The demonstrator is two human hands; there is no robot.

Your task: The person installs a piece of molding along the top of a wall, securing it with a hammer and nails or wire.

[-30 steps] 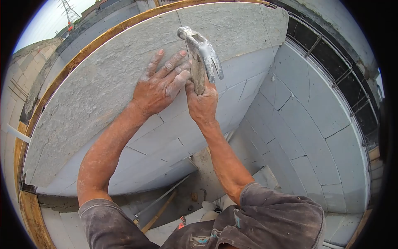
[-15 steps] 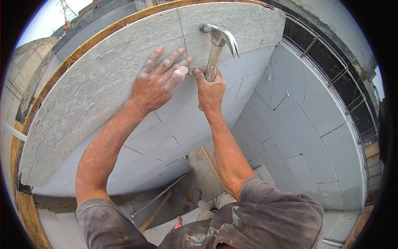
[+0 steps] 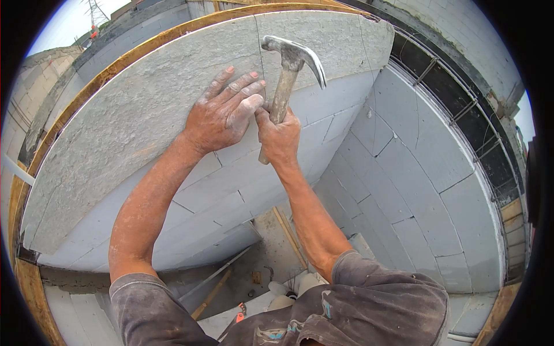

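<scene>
My right hand [image 3: 279, 135] is wrapped round the wooden handle of a claw hammer [image 3: 283, 86]. The hammer's metal head is raised in front of the wall, claw pointing right. Just left of it, my left hand [image 3: 216, 118] rests against the rough grey upper band of the block wall [image 3: 144, 98]. Three of its dusty fingers stretch out over the surface, while the whitened forefinger is bent and the thumb is hidden. Whatever is pinched at that fingertip is too small to make out. A thin dark line [image 3: 259, 43] runs down the wall toward the fingertips.
Another block wall [image 3: 415, 190] meets this one on the right, with a steel rebar cage [image 3: 461, 109] along its top. Wooden boards [image 3: 109, 57] edge the near wall. On the floor below lie a wooden stick [image 3: 212, 294] and an orange-handled tool [image 3: 240, 313].
My right hand and the hammer have shifted left, nearer my left hand. The hammer head sits farther left. My left hand stays nearly in place, and the view has shifted slightly.
</scene>
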